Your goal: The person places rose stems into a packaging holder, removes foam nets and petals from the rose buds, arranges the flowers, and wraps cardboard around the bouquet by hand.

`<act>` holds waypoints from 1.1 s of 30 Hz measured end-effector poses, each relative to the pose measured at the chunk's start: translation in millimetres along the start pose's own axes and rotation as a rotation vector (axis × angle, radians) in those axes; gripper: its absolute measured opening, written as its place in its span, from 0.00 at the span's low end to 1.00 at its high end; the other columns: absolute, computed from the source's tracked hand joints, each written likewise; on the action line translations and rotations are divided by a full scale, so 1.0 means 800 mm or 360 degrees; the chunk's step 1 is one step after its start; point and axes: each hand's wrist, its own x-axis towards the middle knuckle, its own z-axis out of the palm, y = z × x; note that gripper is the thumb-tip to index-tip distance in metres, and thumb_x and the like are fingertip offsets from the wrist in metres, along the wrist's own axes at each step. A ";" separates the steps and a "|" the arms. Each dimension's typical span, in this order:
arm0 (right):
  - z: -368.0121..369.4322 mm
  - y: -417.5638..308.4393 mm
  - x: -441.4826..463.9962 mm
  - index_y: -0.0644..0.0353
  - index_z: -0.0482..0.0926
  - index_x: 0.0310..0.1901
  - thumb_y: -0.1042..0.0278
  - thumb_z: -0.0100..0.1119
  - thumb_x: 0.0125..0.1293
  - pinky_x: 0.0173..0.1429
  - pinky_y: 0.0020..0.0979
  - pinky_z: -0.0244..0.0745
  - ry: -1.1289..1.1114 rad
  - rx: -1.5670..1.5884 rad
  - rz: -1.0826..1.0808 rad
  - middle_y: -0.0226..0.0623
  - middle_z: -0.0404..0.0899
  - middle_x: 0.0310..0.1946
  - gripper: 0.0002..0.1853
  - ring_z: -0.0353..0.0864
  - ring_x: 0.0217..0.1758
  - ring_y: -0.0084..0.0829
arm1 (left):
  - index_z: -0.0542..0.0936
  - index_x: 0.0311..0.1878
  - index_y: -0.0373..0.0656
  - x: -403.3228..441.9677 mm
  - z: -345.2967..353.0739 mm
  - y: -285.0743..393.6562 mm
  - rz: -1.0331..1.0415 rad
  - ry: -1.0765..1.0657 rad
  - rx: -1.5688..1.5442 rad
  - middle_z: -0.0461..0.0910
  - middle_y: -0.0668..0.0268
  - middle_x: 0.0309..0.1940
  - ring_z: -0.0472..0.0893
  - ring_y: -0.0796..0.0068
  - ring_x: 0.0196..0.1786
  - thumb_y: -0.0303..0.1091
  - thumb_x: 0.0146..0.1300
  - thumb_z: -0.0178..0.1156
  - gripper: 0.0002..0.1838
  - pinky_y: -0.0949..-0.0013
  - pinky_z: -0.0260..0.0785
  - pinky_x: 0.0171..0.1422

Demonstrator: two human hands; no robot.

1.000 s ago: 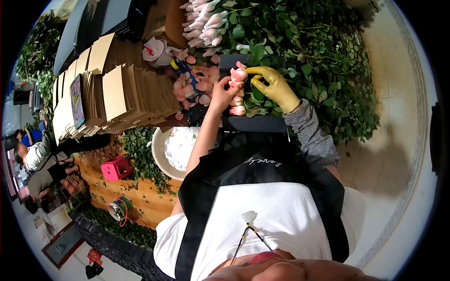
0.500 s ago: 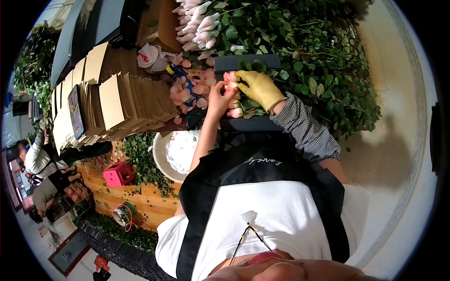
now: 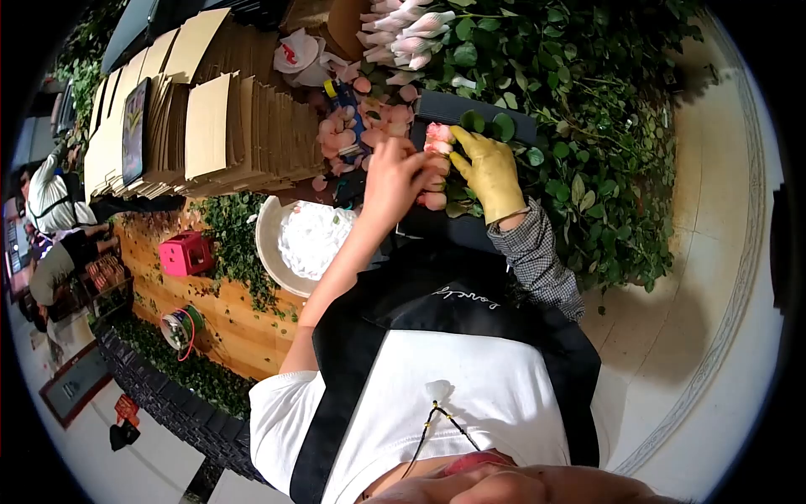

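Note:
Several pink roses lie in a short column on a dark stand, their heads pointing left. My left hand is bare and just left of the roses, fingers bent together and slightly blurred; its fingertips are close to the petals, and what they pinch, if anything, is hidden. On the other side my right hand, in a yellow glove, has thumb and forefinger curled against the upper rose heads. Loose pink petals are scattered to the left, around a blue and yellow tool. Leaves cover the rose stems.
Cardboard sheets stand in rows at left, with a phone against them. Wrapped pink roses are at the top. Leafy stems fill the right. A white tub and pink stool are below; a person is farther left.
My left hand has drawn slightly back from the roses, its fingers bending more. My gloved right hand stays by the rose heads. The whole view has shifted and turned a little.

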 end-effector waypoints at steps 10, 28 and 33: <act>-0.008 -0.006 0.002 0.54 0.82 0.57 0.63 0.68 0.64 0.47 0.46 0.79 -0.0051 -0.0029 -0.0011 0.44 0.87 0.41 0.20 0.86 0.43 0.48 | 0.90 0.41 0.50 -0.002 0.020 -0.010 0.0076 -0.0135 -0.0003 0.76 0.65 0.47 0.73 0.58 0.51 0.44 0.60 0.70 0.11 0.57 0.67 0.51; -0.013 -0.037 -0.042 0.56 0.84 0.48 0.56 0.74 0.62 0.40 0.40 0.79 -0.0396 0.0278 0.0461 0.39 0.87 0.31 0.18 0.87 0.34 0.41 | 0.79 0.63 0.44 0.061 -0.276 -0.081 -0.1086 0.0283 0.1106 0.82 0.49 0.52 0.80 0.49 0.55 0.54 0.58 0.74 0.35 0.55 0.74 0.63; 0.002 -0.023 -0.049 0.57 0.85 0.48 0.56 0.73 0.62 0.41 0.40 0.79 -0.0287 0.0233 0.0371 0.40 0.87 0.32 0.18 0.87 0.35 0.41 | 0.74 0.70 0.44 0.057 -0.282 -0.086 -0.1030 0.0529 0.1003 0.78 0.47 0.57 0.77 0.48 0.61 0.49 0.61 0.74 0.37 0.54 0.72 0.66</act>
